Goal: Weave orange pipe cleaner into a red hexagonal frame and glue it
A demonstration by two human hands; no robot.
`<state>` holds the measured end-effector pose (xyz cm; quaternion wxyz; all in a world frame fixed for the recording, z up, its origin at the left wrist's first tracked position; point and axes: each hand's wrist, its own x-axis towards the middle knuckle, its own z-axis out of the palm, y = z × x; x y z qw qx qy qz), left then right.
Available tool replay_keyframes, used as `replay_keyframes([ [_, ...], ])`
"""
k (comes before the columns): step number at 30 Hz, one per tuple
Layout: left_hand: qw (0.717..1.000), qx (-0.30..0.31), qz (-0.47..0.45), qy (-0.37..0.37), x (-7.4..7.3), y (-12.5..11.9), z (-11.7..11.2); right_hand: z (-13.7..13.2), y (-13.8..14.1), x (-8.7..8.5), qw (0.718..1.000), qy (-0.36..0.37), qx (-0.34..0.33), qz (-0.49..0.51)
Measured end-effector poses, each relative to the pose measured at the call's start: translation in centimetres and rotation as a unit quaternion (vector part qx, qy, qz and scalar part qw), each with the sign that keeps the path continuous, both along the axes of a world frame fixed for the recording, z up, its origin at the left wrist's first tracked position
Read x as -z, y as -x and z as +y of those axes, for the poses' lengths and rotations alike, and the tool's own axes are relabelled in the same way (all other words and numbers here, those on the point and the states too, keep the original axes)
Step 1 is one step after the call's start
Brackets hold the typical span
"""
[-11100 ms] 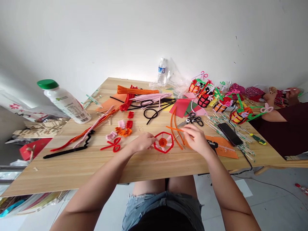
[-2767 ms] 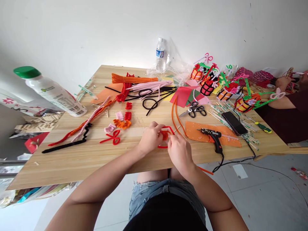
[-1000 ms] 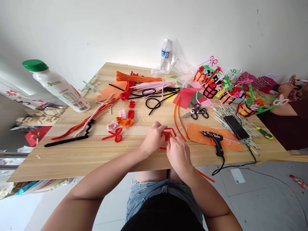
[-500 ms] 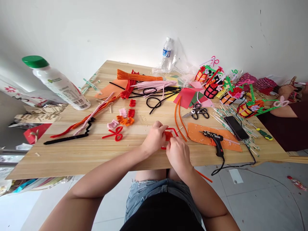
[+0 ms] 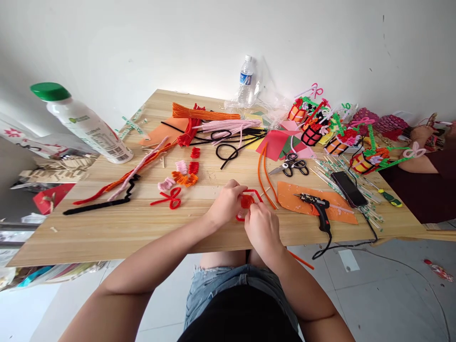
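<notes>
The left hand (image 5: 228,201) pinches the red frame (image 5: 253,191) over the table (image 5: 107,230) near its front edge, as if steadying it for the right hand (image 5: 262,223), whose hidden fingertips seem closed on the orange stem (image 5: 302,261) trailing past that wrist.

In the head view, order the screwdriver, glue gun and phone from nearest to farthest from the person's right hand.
1. Glue gun, just right of the right hand.
2. Phone, farther right and back.
3. Screwdriver, rightmost of the three.
</notes>
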<state>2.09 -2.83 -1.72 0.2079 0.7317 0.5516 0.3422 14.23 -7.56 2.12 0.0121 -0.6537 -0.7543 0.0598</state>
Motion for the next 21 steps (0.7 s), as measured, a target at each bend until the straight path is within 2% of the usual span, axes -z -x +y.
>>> replay_keyframes([
  [6, 0.998, 0.049, 0.023, 0.025, -0.7, 0.9, 0.3, 0.0, 0.0, 0.1, 1.000, -0.017, 0.000, 0.005],
  [11, 0.988, 0.111, -0.052, 0.093, -1.7, 1.9, 0.9, -0.1, -0.1, 0.0, 1.000, -0.014, -0.003, 0.000],
  [18, 0.974, 0.122, -0.089, 0.168, -1.5, 3.8, 2.3, 0.4, -0.5, -0.3, 1.000, -0.024, -0.013, 0.015],
  [21, 0.974, 0.129, -0.097, 0.159, -1.3, 4.4, 2.9, 0.9, -0.9, -0.4, 0.999, -0.042, -0.025, 0.012],
])
